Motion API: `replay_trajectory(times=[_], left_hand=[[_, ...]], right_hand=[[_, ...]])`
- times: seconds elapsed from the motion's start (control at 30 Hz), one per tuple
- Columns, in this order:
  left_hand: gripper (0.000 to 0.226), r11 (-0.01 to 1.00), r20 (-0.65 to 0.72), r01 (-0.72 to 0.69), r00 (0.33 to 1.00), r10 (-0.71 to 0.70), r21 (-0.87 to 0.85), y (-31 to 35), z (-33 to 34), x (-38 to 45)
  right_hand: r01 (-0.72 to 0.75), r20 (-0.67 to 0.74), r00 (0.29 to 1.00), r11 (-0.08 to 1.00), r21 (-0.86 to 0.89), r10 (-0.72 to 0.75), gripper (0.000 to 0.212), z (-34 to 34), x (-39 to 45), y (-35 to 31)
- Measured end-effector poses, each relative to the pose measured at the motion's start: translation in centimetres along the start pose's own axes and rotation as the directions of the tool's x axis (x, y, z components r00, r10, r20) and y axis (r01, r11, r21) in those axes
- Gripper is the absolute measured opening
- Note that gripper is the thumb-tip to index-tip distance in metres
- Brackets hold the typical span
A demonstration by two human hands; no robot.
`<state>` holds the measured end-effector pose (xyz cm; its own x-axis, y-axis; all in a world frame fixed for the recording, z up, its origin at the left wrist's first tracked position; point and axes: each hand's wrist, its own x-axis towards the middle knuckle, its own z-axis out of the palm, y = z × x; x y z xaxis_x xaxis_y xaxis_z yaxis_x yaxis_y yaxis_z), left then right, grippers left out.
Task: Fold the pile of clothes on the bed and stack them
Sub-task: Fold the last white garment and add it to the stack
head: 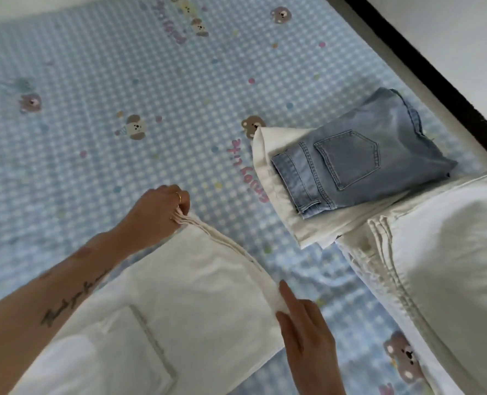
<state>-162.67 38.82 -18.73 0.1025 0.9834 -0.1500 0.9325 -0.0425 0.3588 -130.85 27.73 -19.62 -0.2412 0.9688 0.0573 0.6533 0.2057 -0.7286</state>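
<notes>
White trousers (pixel 179 289) with a back pocket lie folded on the bed in front of me. My left hand (pixel 156 212) pinches the far corner of their layered edge. My right hand (pixel 305 323) grips the near end of that same edge, index finger stretched along it. To the right sits a stack: folded light-blue jeans (pixel 359 158) on top of a folded white garment (pixel 307 226). Another pale garment (pixel 441 266) is draped at the right edge, partly out of frame.
The bed is covered by a blue-and-white checked sheet (pixel 122 81) with bear prints. A black strip (pixel 435 78) and a white floor or wall run along the bed's right side.
</notes>
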Motion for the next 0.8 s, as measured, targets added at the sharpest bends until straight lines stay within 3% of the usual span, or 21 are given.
replay_trajectory(times=[0.07, 0.2, 0.27, 0.33, 0.37, 0.47, 0.53, 0.6, 0.67, 0.7, 0.73, 0.8], left_hand=[[0.021, 0.991, 0.011, -0.054, 0.999, 0.053, 0.126, -2.0, -1.8, -4.7], [0.041, 0.97, -0.056, -0.021, 0.998, 0.035, 0.243, -7.1, -4.0, -15.1], [0.04, 0.959, -0.088, 0.027, 0.996, -0.002, 0.282, -10.0, -4.2, -20.6], [0.033, 0.952, -0.142, 0.09, 0.989, -0.049, 0.294, -12.5, -3.6, -25.8], [0.033, 0.946, -0.169, 0.13, 0.982, -0.082, 0.297, -13.9, -3.2, -28.6], [0.046, 0.93, -0.164, 0.257, 0.962, -0.22, 0.261, -17.3, -1.4, -35.4], [0.043, 0.918, -0.125, 0.327, 0.944, -0.305, 0.227, -18.9, 0.1, -38.5], [0.039, 0.898, -0.105, 0.399, 0.917, -0.385, 0.186, -20.1, 2.0, -40.5], [0.042, 0.855, -0.117, 0.511, 0.858, -0.5, 0.093, -20.4, 4.6, -41.9], [0.047, 0.81, -0.121, 0.586, 0.804, -0.582, -0.003, -19.9, 6.0, -42.8], [0.05, 0.733, -0.146, 0.662, 0.719, -0.68, -0.156, -18.8, 7.3, -43.7], [0.05, 0.456, -0.137, 0.721, 0.456, -0.879, -0.522, -15.5, 9.4, -45.4]], right_hand=[[0.081, 0.043, 0.996, 0.996, 0.037, -0.082, 0.04, 1.4, -2.5, -3.6], [0.266, 0.14, 0.954, 0.964, 0.025, -0.267, 0.029, 6.8, -8.8, -11.3], [0.39, 0.183, 0.907, 0.921, -0.021, -0.38, 0.042, 10.5, -11.6, -15.6], [0.41, 0.239, 0.894, 0.906, -0.1, -0.378, 0.066, 13.2, -13.6, -18.7], [0.406, 0.262, 0.892, 0.908, -0.103, -0.369, 0.068, 14.6, -14.7, -19.9], [0.52, 0.339, 0.808, 0.854, -0.024, -0.482, 0.03, 18.6, -18.2, -22.3], [0.507, 0.415, 0.77, 0.86, 0.062, -0.484, 0.01, 20.8, -20.1, -21.9], [0.409, 0.594, 0.725, 0.912, 0.036, -0.349, 0.044, 23.2, -22.4, -22.5], [0.388, 0.661, 0.691, 0.922, 0.004, -0.293, 0.074, 24.9, -23.5, -22.7], [0.454, 0.64, 0.679, 0.891, 0.019, -0.359, 0.069, 25.1, -23.4, -22.4], [0.48, 0.578, 0.706, 0.877, 0.035, -0.41, 0.053, 25.1, -22.7, -21.6], [0.378, 0.383, 0.861, 0.925, -0.039, -0.336, 0.041, 24.5, -19.3, -19.0]])
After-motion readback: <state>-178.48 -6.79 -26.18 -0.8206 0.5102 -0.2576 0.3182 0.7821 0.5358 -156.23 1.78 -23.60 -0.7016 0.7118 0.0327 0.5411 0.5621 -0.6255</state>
